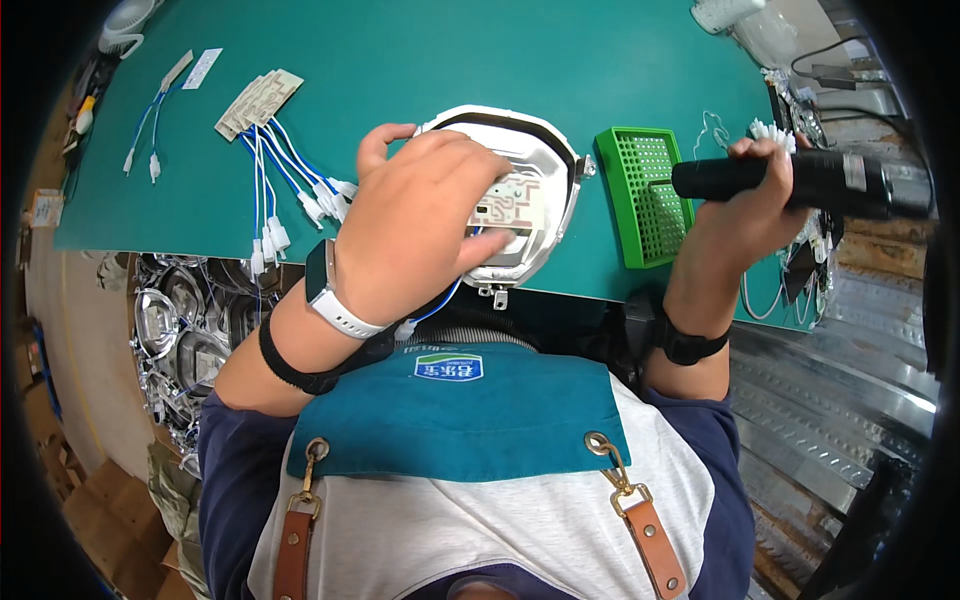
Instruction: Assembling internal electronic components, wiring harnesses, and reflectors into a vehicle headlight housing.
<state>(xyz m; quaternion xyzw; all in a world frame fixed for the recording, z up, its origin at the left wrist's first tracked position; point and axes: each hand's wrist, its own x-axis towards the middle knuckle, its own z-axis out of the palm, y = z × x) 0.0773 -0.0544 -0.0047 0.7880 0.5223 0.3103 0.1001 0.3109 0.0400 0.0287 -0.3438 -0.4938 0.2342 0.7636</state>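
My left hand (420, 200) reaches over a silver metal lamp housing (560, 215) near the table's front edge. Its thumb and fingers grip a beige circuit board (522, 203) lying inside the housing. A blue wire (440, 303) runs out from under this hand toward the table edge. My right hand (745, 215) is closed around a black electric screwdriver (735, 177), held nearly level with its slim tip pointing left. That tip is over a green perforated tray (616, 190), with small pieces that look like screws in its holes.
A stack of circuit boards (258, 103) with blue and white wires and white connectors lies left on the green table (420, 50). Another wired board (177, 70) is farther left. Metal housings (185, 330) are piled below the left edge. Cables (800, 270) and metal parts crowd the right.
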